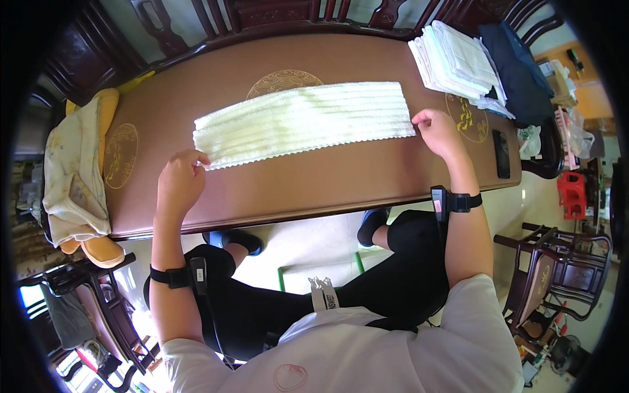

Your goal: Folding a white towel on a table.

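A white ribbed towel, folded into a long strip, lies flat across the brown cushion of a wooden bench before me. Its near edge looks scalloped. My left hand pinches the near left corner between thumb and forefinger. At the other end, the thumb and forefinger of my right hand close on the right edge, just above the near corner. The strip is slightly higher at its right end and has soft creases near the middle.
A stack of folded white towels sits at the back right beside dark cloth. A black phone rests near the right end. Pale patterned cloth covers a yellow item on the left. The carved backrest borders the far side.
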The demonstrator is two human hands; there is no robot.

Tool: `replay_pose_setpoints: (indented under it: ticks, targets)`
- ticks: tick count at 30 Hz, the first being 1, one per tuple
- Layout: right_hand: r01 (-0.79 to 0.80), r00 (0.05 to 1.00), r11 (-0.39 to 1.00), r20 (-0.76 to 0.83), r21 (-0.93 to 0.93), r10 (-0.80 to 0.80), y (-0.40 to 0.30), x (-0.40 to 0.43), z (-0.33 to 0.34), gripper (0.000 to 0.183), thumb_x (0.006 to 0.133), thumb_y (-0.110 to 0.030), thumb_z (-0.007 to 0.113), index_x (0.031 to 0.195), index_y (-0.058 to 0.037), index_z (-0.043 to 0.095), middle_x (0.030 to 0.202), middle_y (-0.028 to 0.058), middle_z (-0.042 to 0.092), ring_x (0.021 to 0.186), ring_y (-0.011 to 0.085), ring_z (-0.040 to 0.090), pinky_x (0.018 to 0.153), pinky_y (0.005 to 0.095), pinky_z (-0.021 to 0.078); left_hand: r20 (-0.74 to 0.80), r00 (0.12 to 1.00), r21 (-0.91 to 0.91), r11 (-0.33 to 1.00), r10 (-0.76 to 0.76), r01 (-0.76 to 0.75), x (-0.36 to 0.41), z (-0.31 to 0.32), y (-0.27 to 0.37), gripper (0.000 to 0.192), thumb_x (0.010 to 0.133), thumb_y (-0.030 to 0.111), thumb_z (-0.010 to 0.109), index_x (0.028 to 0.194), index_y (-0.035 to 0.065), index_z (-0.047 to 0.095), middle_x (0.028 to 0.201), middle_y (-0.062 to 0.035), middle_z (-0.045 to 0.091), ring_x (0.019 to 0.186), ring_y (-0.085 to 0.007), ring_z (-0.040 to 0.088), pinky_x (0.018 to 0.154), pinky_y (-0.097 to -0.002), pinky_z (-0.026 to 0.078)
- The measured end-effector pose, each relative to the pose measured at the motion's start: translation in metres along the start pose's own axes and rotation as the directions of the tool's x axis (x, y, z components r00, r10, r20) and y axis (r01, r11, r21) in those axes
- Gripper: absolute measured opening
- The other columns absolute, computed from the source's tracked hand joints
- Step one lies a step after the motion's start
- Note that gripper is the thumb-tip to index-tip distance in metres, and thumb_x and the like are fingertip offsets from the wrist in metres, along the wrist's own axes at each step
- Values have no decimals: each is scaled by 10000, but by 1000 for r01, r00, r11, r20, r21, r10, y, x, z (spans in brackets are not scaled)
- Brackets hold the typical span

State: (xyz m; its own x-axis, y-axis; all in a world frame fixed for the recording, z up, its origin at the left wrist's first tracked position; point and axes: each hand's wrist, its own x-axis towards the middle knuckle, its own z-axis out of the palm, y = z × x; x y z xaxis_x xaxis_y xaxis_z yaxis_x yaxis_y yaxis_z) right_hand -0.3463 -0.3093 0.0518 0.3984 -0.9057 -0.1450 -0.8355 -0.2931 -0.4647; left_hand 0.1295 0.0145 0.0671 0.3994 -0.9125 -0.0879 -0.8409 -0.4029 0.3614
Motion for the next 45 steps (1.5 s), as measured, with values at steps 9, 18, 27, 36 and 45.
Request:
replay_pose_setpoints:
  ticks: [9,18,27,36,45]
  targets:
    - [-99,995,995,-17,-7,98,-14,5,19,419,974,-274,844,1283,-8,748,1050,194,825,986,347,805,896,441,618,-87,955,-30,959,-284,282,11,27,2,476,1030,404,738,1283,3,699,1071,-180,810,1032,-389,785,907,-488,611]
    - [-60,998,998,12,28,59,-8,5,15,422,983,-223,844,1325,-9,719,1032,168,812,959,316,793,863,433,606,-84,933,-174,927,-351,333,20,26,-14,372,976,404,814,1025,37,780,911,-147,802,888,-336,779,814,-456,598]
    - [-67,996,998,-56,13,67,-2,6,15,443,990,-232,852,1346,-4,720,963,113,771,866,225,739,806,379,581,-109,937,-271,917,-332,294,16,31,-20,414,997,417,806,1030,5,775,897,-151,788,864,-319,764,823,-438,593]
    - [-117,992,993,52,10,117,-14,2,13,470,986,-226,837,1376,-5,700,1042,164,810,1006,308,803,909,428,607,-62,949,-260,923,-309,284,22,26,-17,377,990,376,820,1057,10,763,907,-131,780,835,-291,744,802,-417,590]
    - [-132,990,990,64,57,128,-7,4,11,462,1000,-200,815,1401,-9,687,1043,169,807,1002,315,800,902,435,607,-112,950,-363,902,-291,233,16,18,-31,337,968,276,839,1124,-8,743,946,-150,793,869,-278,755,823,-407,596]
